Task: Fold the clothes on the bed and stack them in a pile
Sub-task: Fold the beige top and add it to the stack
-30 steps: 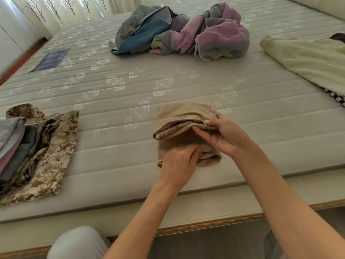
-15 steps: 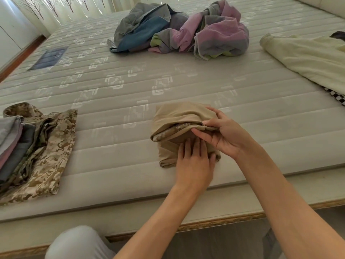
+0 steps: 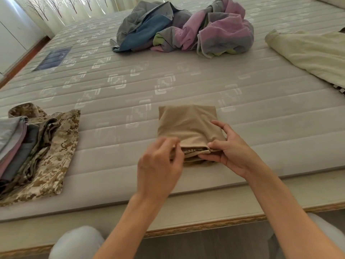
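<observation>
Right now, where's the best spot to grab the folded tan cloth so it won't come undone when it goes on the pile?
Probably by its near edge, coming from the near side. That's where the tan cloth's loose layers show, and the right hand already pinches them there. The far edge looks like a smooth closed fold. A hand at each near corner should keep the layers together.

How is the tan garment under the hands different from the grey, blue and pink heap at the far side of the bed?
The tan garment is folded into a flat, neat rectangle; the grey, blue and pink heap is crumpled and bulky. The tan garment is one plain colour, the heap mixes several. The right hand pinches the tan garment's near edge, with the blurred left hand at it; nothing touches the heap. Both lie on the mattress.
</observation>
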